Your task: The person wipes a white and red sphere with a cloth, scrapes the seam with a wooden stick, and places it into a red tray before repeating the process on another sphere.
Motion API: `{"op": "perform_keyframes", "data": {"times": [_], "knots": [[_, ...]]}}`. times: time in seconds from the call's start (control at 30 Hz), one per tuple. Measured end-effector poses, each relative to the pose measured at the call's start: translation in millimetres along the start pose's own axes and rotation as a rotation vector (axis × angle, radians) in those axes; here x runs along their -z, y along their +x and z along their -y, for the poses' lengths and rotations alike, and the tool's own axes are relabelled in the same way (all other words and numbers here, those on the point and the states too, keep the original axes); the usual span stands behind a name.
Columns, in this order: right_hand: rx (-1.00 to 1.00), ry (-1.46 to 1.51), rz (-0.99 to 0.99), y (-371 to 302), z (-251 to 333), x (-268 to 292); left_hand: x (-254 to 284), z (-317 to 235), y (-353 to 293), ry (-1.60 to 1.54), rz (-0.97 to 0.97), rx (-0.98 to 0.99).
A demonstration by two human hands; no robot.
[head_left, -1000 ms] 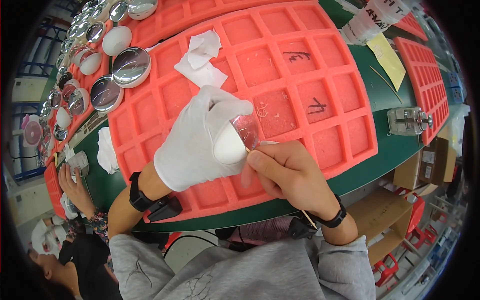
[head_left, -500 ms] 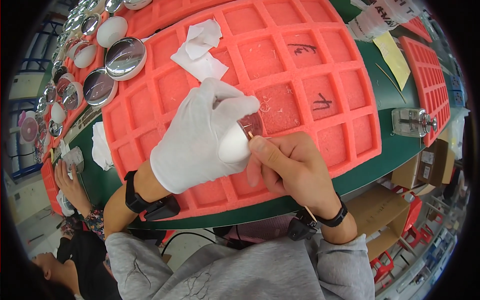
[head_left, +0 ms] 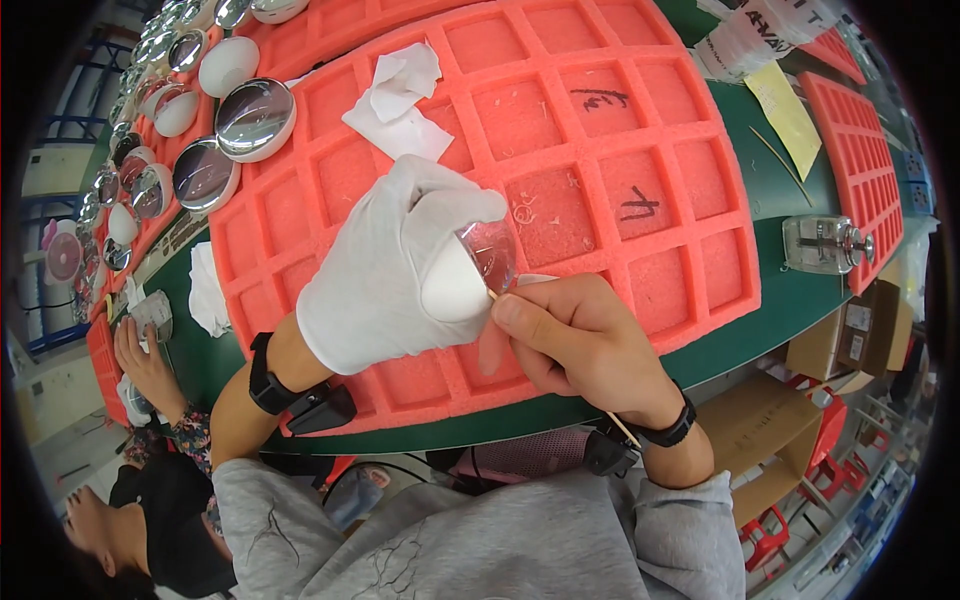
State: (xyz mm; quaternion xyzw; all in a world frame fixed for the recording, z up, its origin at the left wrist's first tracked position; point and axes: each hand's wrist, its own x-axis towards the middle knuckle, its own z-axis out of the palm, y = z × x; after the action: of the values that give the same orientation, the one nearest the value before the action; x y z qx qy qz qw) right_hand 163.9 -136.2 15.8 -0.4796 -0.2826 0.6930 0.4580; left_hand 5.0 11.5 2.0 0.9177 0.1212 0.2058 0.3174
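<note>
My left hand (head_left: 385, 265), in a white glove, grips a round glass lens (head_left: 493, 250) with a smooth white side, holding it tilted above the red foam tray (head_left: 617, 262). Bare, my right hand (head_left: 592, 345) pinches a thin wooden stick (head_left: 625, 430). The stick's tip meets the lens at its near edge, where white and clear glass join; its middle is hidden by my palm, and the rear end shows by my wrist. Crumpled white paper wipes (head_left: 400, 105) lie on the tray beyond my left hand.
Many lenses (head_left: 255, 120) crowd red trays at the left. On the green table (head_left: 745, 150) at right are a glass dispenser bottle (head_left: 825, 244), a yellow paper (head_left: 785, 115), loose sticks (head_left: 780, 165) and another red tray (head_left: 855, 160). A co-worker's hand (head_left: 145, 365) is at far left.
The lens has turned in my left hand, showing more clear glass, and shifted slightly left. The stick's tip stays at its edge. The co-worker's head has moved a little.
</note>
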Motion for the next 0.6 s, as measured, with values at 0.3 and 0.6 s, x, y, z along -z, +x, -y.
{"op": "perform_keyframes", "data": {"times": [0.3,0.6], "knots": [[-0.076,0.027,-0.014,4.2,5.4,0.6,-3.4,1.3,-1.5,0.007,-0.033,-0.033],[-0.074,0.012,0.028,2.9,2.2,5.7,-1.3,-0.2,0.0,0.032,-0.003,-0.009]]}}
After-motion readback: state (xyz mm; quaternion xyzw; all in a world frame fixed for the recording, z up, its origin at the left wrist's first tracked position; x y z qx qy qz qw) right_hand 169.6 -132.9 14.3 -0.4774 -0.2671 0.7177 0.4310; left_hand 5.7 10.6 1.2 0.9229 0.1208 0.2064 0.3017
